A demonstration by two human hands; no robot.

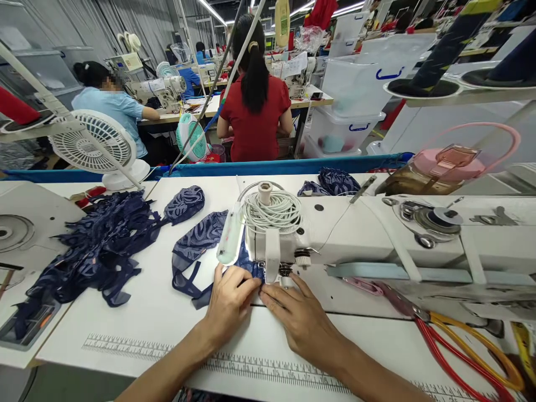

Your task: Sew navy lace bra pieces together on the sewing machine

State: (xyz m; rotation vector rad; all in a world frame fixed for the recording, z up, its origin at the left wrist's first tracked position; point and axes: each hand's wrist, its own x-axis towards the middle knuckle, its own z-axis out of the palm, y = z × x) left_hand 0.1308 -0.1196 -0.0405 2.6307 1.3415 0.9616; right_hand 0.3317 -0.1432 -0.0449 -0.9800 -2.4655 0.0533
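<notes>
A white sewing machine (343,234) spans the table from the middle to the right. Navy patterned fabric (249,259) lies under its needle area. My left hand (230,296) holds the fabric's near edge just left of the needle, thumb and fingers pressed together. My right hand (299,315) rests beside it, fingers spread, the fingertips touching the fabric's edge near the presser foot. Left of the machine lies a navy cup-shaped piece with straps (196,245), and a smaller patterned piece (184,204) sits behind it.
A heap of navy pieces (109,240) covers the left side. Scissors with red and orange handles (452,340) lie at the right. A printed ruler (268,368) runs along the front edge. Behind stand a white fan (94,142), a pink-lidded jug (448,167) and seated people.
</notes>
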